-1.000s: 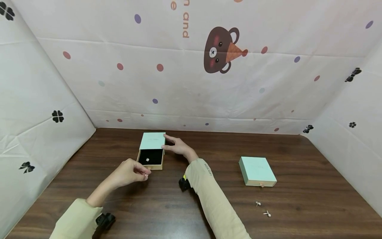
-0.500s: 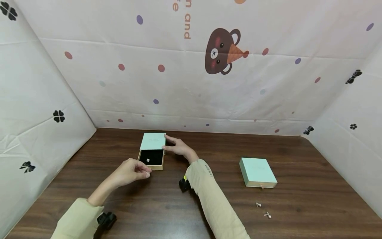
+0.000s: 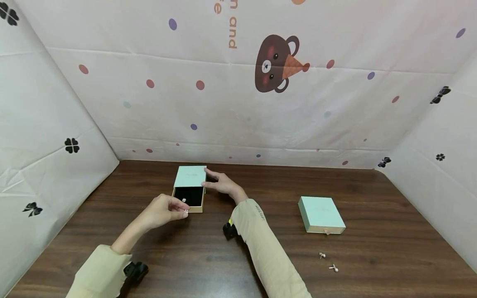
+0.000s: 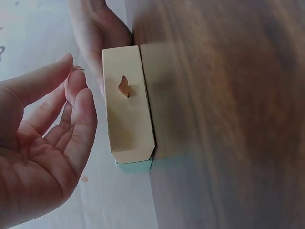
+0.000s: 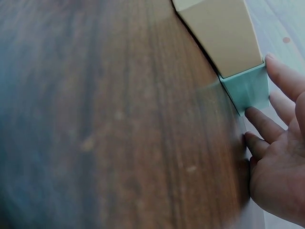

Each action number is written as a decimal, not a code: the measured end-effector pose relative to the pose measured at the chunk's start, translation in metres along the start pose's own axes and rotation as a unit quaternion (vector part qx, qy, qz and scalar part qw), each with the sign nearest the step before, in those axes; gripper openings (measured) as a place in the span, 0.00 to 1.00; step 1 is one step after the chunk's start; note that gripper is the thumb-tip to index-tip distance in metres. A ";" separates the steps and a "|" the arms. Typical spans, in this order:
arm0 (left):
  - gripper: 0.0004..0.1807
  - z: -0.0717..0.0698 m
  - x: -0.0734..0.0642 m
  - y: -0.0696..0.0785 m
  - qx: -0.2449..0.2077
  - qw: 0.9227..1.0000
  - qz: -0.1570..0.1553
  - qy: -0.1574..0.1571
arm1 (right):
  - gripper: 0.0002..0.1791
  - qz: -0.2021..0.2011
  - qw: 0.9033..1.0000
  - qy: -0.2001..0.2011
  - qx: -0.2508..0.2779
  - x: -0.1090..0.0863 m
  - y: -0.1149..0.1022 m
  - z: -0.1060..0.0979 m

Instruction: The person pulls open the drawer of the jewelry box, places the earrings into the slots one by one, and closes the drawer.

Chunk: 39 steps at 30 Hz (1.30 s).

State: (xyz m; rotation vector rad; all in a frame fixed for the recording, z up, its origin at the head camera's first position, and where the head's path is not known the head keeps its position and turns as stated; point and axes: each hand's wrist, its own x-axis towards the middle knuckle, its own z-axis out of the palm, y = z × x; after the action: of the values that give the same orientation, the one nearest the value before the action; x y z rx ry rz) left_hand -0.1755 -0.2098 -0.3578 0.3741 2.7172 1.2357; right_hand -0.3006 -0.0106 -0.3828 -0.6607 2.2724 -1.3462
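Observation:
Near the back left of the table stands a mint-green jewellery box (image 3: 190,176), its black-lined drawer (image 3: 193,195) pulled out toward me. A small sparkling stud earring (image 3: 184,200) sits in the lining. Just in front of the drawer, my left hand (image 3: 162,213) pinches another stud earring (image 3: 186,212) between thumb and fingertips. Its thin post shows in the left wrist view, level with the drawer's ribbon pull tab (image 4: 124,87). My right hand (image 3: 223,185) rests its extended fingers against the right side of the box's green sleeve (image 5: 248,90).
A second mint-green box (image 3: 322,211), drawer pushed in, stands on the right of the brown wooden table (image 3: 261,248). Two more stud earrings, one (image 3: 322,255) behind the other (image 3: 333,268), lie in front of it. A patterned white backdrop (image 3: 223,107) encloses the back and sides.
My left hand has shifted slightly up and forward, bringing the pinched earring closer to the drawer's front edge. The right hand has stayed against the box.

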 end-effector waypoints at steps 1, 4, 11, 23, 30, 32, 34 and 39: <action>0.10 0.000 0.000 0.000 -0.001 1.000 -0.002 0.002 | 0.34 0.000 1.000 0.001 -0.001 0.003 0.004 0.000; 0.09 0.000 0.001 0.000 0.001 1.000 -0.004 0.011 | 0.35 0.005 1.000 0.006 -0.007 0.008 0.010 0.002; 0.09 -0.001 0.004 -0.001 -0.028 0.999 -0.011 0.019 | 0.35 0.012 1.000 0.007 -0.009 0.010 0.013 0.003; 0.12 -0.003 0.016 -0.005 -0.043 0.999 -0.020 0.020 | 0.35 0.001 1.000 0.010 -0.012 0.008 0.011 0.002; 0.12 -0.004 0.021 -0.006 -0.039 0.999 -0.003 0.028 | 0.35 0.003 1.000 0.011 -0.011 0.009 0.012 0.002; 0.12 -0.004 0.023 -0.006 -0.040 0.999 -0.010 0.026 | 0.35 0.004 1.000 0.010 -0.013 0.009 0.013 0.002; 0.13 -0.005 0.024 -0.006 -0.045 0.998 -0.024 0.024 | 0.35 0.005 1.000 0.011 -0.013 0.009 0.013 0.002; 0.13 -0.006 0.028 -0.006 -0.047 0.998 -0.035 0.020 | 0.35 0.005 1.000 0.003 -0.009 0.000 0.001 0.000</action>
State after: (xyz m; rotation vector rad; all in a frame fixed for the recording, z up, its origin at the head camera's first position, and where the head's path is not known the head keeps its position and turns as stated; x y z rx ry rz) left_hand -0.2048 -0.2102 -0.3589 0.2448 2.6672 1.3594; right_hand -0.3002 -0.0102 -0.3835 -0.6520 2.2917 -1.3272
